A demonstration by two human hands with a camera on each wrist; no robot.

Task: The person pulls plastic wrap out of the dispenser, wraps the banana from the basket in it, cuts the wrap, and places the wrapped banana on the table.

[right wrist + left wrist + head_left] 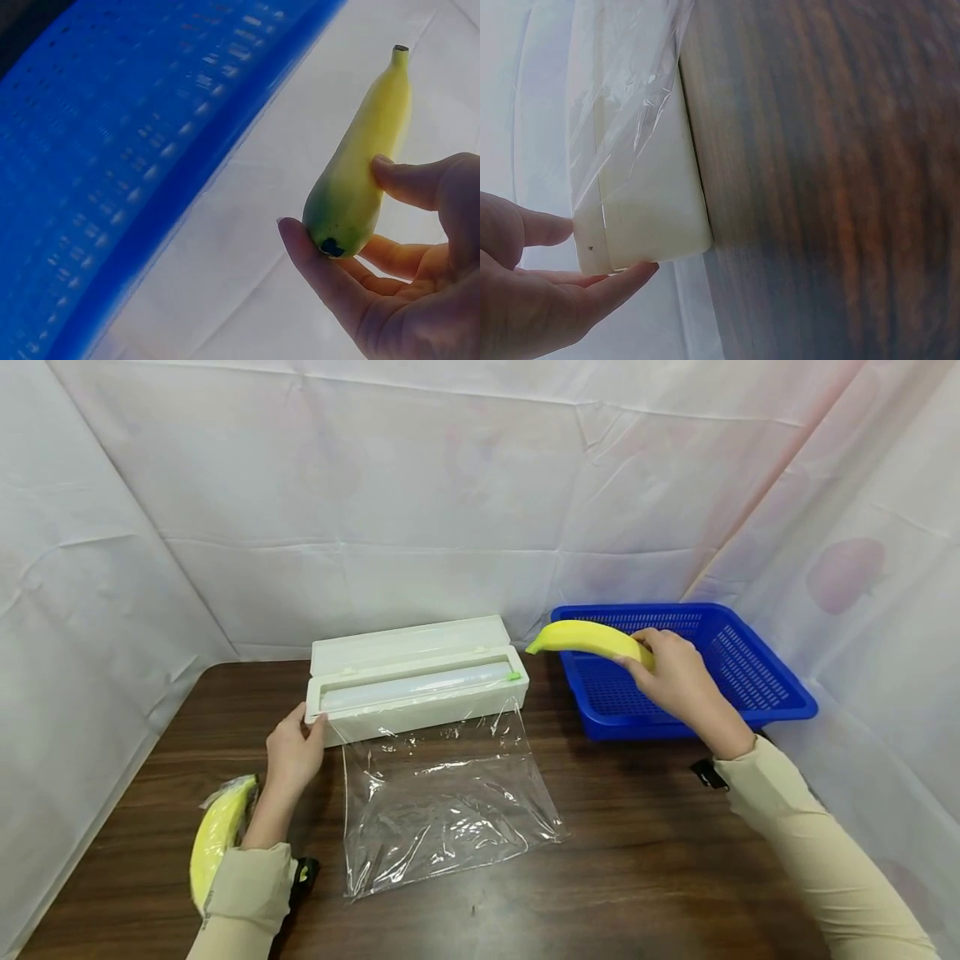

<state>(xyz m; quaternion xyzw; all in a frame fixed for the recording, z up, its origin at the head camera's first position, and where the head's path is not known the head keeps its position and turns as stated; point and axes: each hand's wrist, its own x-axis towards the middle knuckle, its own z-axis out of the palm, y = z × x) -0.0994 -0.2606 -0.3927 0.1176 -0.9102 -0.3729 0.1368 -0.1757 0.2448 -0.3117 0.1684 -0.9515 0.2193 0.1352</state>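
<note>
My right hand holds a yellow banana by one end, thumb on one side and fingers on the other, above the left part of a blue basket. In the right wrist view the banana's dark tip shows near the fingers. My left hand grips the left end of a white plastic wrap box, thumb on its top edge and fingers at its end. The box's lid stands open, with a roll inside. A sheet of clear plastic wrap runs from it over the front onto the table.
Beside my left forearm lies another banana covered in clear wrap. A green slider sits at the box's right end. The dark wooden table meets white curtains at the back and sides.
</note>
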